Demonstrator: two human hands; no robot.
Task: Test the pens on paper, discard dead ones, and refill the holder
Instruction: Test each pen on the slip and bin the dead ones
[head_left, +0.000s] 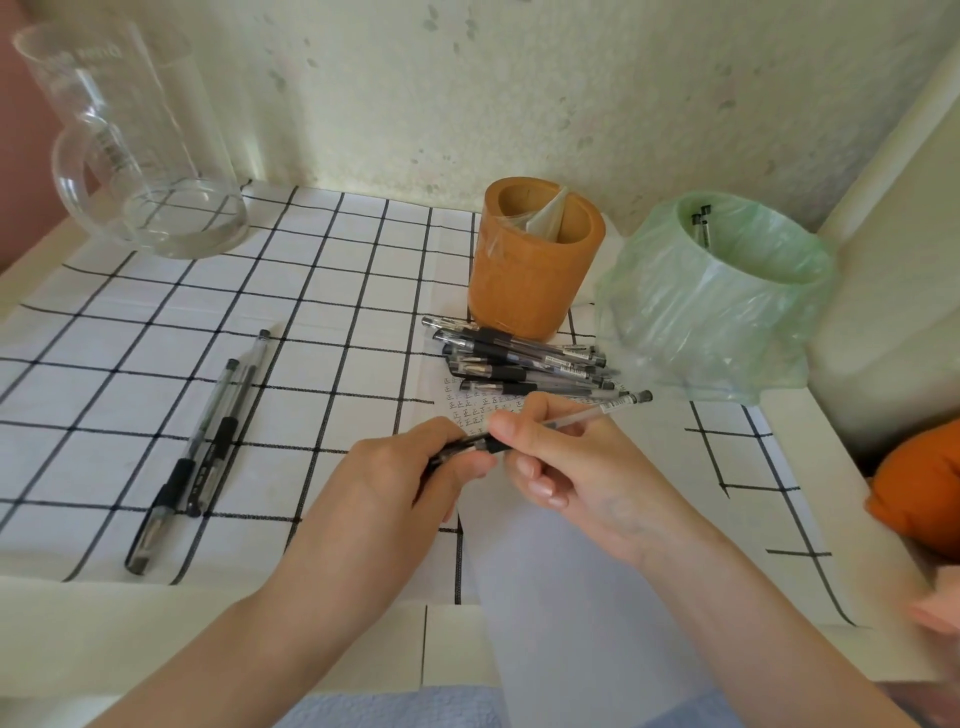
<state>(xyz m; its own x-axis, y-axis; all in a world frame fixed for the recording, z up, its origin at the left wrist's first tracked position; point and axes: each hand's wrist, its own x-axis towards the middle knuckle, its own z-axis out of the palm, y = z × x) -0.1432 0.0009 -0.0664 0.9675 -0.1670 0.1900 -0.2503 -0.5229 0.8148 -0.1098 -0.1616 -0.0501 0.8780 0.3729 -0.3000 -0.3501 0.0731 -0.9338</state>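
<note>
One checked cloth (156, 322) covers our table, with white paper (571, 597) lying on it. Behind stand the green-bagged bin (717, 312) and the orange holder (530, 280), with a pen pile (524, 358) just beside them. Our left hand (384, 483) and right hand (587, 467) both grip one pen (576, 415) above the paper.

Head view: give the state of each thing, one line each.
pen: held in both hands, tip hidden
left hand: grips pen's tip end
right hand: pinches pen barrel
holder: upright, no pens visible inside
bin: bag-lined, pens inside
pen pile: loose beside holder
paper: test marks at far end
</note>
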